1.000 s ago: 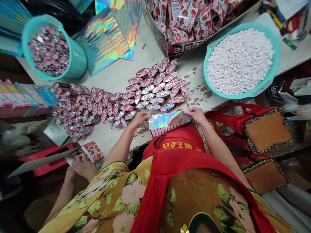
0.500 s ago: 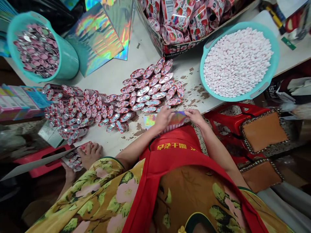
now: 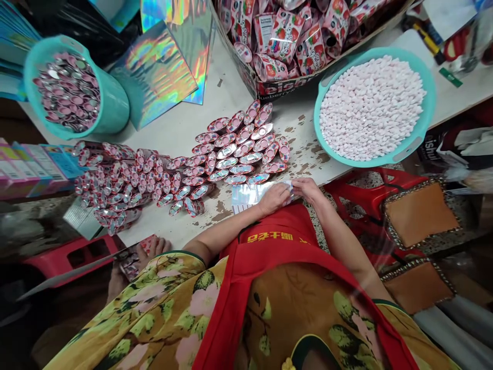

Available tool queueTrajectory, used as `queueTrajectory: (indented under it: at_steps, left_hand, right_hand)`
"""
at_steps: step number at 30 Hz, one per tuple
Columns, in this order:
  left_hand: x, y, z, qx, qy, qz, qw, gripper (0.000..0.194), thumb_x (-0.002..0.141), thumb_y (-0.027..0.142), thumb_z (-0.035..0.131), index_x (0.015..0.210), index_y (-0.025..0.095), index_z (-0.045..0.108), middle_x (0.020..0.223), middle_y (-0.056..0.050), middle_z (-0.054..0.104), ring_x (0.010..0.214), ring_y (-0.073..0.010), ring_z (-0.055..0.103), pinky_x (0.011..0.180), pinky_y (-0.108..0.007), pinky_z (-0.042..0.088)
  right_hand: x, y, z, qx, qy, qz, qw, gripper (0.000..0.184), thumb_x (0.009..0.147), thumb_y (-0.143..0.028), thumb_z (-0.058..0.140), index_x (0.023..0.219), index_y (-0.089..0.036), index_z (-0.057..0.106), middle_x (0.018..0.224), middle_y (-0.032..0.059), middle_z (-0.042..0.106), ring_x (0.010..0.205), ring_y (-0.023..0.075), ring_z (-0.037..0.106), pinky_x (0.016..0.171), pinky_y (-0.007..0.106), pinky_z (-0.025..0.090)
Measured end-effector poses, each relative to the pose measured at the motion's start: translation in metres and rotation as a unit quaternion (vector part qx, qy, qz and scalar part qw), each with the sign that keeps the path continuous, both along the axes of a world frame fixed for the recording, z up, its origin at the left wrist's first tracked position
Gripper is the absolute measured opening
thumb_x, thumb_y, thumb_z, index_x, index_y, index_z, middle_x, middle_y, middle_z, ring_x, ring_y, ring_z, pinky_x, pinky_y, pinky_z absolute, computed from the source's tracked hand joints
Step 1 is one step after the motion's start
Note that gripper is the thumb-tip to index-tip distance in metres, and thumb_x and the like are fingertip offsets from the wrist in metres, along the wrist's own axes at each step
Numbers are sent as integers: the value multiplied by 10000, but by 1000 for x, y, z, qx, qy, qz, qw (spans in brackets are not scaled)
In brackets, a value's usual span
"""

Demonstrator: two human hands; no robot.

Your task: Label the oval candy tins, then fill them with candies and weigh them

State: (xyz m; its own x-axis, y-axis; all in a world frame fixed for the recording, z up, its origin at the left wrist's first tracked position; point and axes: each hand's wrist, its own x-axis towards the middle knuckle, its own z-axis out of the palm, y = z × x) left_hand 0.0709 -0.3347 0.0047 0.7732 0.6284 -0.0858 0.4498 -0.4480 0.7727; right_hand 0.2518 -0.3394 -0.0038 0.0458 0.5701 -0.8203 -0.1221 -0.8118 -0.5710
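Note:
A shiny holographic sheet (image 3: 246, 194) with a row of narrow strips along its near edge lies at the table's front edge, against the red apron. My left hand (image 3: 275, 199) is closed over the sheet's right part, its fingers bent together on it. At the right end, my right hand (image 3: 308, 190) pinches the sheet's edge, close beside my left fingertips. Just beyond the sheet stands a cluster of small filled packets (image 3: 242, 149) with oval ends up, some pink and some silvery. What lies under my fingers is hidden.
A turquoise tub of pale candies (image 3: 319, 133) stands at right, a turquoise bucket of small oval pieces (image 3: 115, 105) at left. Behind are a carton of strawberry packets (image 3: 256, 87) and holographic sheets (image 3: 154, 77). A co-worker's hand (image 3: 154, 249) holds packets at lower left. Red stools (image 3: 358, 190) stand right.
My left hand has slid right along the sheet, closer to my right hand. The sheet now looks silvery instead of rainbow-coloured. The whole view has shifted slightly.

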Motion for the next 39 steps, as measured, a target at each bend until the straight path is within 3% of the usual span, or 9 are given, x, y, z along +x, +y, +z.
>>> queueTrajectory:
  at_steps: [3,5,10,14,20,24,29,33,39]
  left_hand:
    - [-6,-1,19,-51,-19,2,999,334,1000,437,426,852,233,645,858,-114,688,848,-240,641,844,-402,522]
    - [-15,5,37,-73,-42,84,993,317,987,455,471,825,239,638,807,-80,677,786,-208,627,783,-352,511]
    - [-39,42,79,-95,-77,315,941,221,890,393,644,759,218,617,767,-23,666,709,-155,593,726,-292,482]
    - [-43,66,90,-110,-86,390,910,156,836,284,665,725,211,583,702,11,630,655,-133,564,682,-273,470]
    - [-41,69,81,-161,-103,427,884,163,820,286,678,729,207,567,671,29,598,607,-116,554,621,-256,462]
    - [-42,70,74,-169,-115,450,869,158,805,280,684,729,204,569,689,29,588,617,-111,536,625,-252,460]
    - [-44,74,74,-160,-131,458,865,153,808,284,686,741,201,576,716,22,598,661,-111,541,672,-257,456]
    - [-45,75,75,-173,-136,465,857,169,787,309,697,748,202,572,715,20,607,658,-112,544,659,-255,458]
    - [-46,79,67,-217,-143,481,837,216,786,354,692,774,208,534,716,15,620,688,-129,613,699,-275,510]
  right_hand:
    - [-1,4,-6,12,-57,14,998,156,719,-306,699,795,-170,689,795,67,712,799,231,695,787,402,601]
    - [0,8,-5,80,-156,32,984,313,745,-335,676,1004,-162,703,1048,123,713,1005,280,678,919,458,573]
    - [-9,41,6,345,-382,243,822,990,748,-453,752,1579,-174,293,1647,197,224,1528,387,236,1220,573,299]
    - [-20,75,2,367,-367,327,790,1143,706,-529,803,1612,-179,201,1677,203,139,1532,440,198,1208,602,278]
    - [13,94,-5,367,-345,314,805,1002,766,-382,724,1613,-172,231,1537,191,440,1391,381,441,1167,539,363]
    - [21,94,9,392,-348,386,759,999,698,-396,807,1578,-271,350,1663,124,257,1510,423,244,1218,582,258]
    - [-9,93,23,415,-369,450,700,736,757,-399,819,1434,-348,536,1703,48,197,1556,433,121,1221,652,116]
    - [-12,86,20,405,-398,393,723,763,803,-476,771,1485,-322,466,1678,94,255,1549,422,154,1220,670,97]
    - [29,67,9,316,-391,274,820,481,889,-275,611,1354,-154,587,1288,182,607,1207,359,559,1048,495,459]
